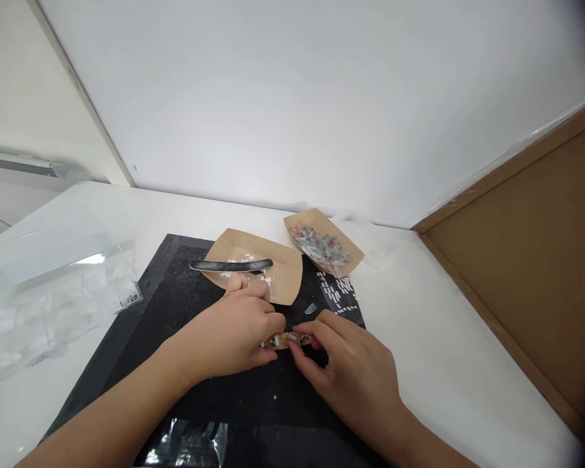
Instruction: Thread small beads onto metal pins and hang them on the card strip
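Note:
A narrow tan strip (282, 341) with small white and shiny bits on it lies between my hands, low over the black mat (214, 403). My left hand (238, 325) has its thumb and index finger closed around the strip's left end. My right hand (353, 364) pinches a small clear piece like a press-on nail (295, 337) at the strip's right part; the fingertips partly hide it. Just beyond the right fingers, a loose clear nail-shaped piece (311, 309) rests on the mat. A black curved nail file (231, 265) lies across a brown paper tray (287, 276) past my left hand.
Small white pieces (247, 259) are scattered in that tray. Another paper tray (355, 255) holds many coloured translucent pieces (324, 247). A sheet of white tabs (338, 292) lies at the mat's right edge. Clear plastic boxes (53, 299) stand left; a brown-framed panel (526, 273) rises right.

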A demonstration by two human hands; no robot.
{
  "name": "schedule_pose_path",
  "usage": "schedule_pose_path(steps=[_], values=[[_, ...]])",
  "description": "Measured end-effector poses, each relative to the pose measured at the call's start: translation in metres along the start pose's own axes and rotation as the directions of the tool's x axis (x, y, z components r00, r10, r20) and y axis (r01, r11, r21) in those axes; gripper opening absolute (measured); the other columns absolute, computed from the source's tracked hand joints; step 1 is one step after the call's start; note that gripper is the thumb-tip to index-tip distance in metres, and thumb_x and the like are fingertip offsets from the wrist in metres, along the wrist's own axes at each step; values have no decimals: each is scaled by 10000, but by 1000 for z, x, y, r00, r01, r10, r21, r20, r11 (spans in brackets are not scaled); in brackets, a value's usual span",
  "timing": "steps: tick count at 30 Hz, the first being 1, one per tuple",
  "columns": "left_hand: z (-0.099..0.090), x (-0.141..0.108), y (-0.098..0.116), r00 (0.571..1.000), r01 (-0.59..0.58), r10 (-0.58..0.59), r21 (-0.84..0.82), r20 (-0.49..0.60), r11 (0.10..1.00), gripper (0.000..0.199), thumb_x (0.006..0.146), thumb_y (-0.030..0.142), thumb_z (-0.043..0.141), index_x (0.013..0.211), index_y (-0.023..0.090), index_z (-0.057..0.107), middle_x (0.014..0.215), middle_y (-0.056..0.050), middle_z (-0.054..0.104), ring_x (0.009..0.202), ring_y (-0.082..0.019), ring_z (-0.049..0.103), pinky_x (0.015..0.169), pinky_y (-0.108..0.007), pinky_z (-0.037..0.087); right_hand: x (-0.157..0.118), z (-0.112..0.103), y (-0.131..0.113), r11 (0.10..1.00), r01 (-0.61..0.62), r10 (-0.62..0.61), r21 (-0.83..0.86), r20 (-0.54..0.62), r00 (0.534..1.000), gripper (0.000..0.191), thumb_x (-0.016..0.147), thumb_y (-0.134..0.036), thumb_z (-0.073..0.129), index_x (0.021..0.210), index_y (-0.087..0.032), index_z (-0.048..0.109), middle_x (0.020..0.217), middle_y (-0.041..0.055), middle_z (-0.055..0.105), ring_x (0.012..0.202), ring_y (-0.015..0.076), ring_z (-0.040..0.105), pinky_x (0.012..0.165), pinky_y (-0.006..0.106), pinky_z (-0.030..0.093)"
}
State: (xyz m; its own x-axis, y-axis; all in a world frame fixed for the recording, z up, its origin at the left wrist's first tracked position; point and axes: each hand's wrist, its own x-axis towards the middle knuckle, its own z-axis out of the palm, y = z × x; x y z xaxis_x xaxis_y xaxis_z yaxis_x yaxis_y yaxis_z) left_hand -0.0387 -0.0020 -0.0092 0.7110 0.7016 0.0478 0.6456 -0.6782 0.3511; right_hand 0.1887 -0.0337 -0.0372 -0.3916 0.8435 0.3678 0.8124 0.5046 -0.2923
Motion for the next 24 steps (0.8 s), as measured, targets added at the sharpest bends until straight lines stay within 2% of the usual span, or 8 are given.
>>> schedule_pose_path(steps=[6, 11, 18, 24], values=[[-1, -1, 0, 1000, -12, 12, 20, -8, 1000, 244, 826, 355, 854, 790, 207, 664, 745, -22, 689, 949, -263, 559, 844, -383, 341, 1, -2, 2, 999, 27, -26, -24, 34, 999, 86, 932, -273, 665, 916, -249, 747, 814, 5, 694, 698, 166, 648, 600, 303, 386], [-2, -2, -1, 1000, -1, 0, -17, -16, 1000, 267, 824, 403, 855, 801, 206, 677, 733, -23, 675, 938, -264, 556, 828, -380, 329, 1, -5, 5, 998, 54, -53, -26, 48, 997, 123, 924, -264, 659, 1009, -245, 746, 908, 30, 689, 755, 180, 658, 613, 298, 417], [-2, -3, 0, 1000, 22, -21, -25, 10, 999, 230, 846, 392, 835, 816, 217, 688, 742, -10, 677, 943, -257, 557, 823, -385, 299, 3, -7, 5, 998, 67, -68, 5, 94, 993, 77, 895, -225, 695, 956, -248, 734, 941, 32, 639, 766, 181, 620, 619, 302, 413], [-4, -2, 1, 1000, 22, -21, -43, 10, 999, 199, 823, 360, 858, 835, 222, 715, 752, -13, 689, 942, -253, 564, 812, -366, 302, 6, -5, 7, 997, 49, -59, 65, 165, 985, 82, 912, -223, 696, 981, -250, 731, 1007, 34, 608, 842, 185, 623, 697, 316, 459]])
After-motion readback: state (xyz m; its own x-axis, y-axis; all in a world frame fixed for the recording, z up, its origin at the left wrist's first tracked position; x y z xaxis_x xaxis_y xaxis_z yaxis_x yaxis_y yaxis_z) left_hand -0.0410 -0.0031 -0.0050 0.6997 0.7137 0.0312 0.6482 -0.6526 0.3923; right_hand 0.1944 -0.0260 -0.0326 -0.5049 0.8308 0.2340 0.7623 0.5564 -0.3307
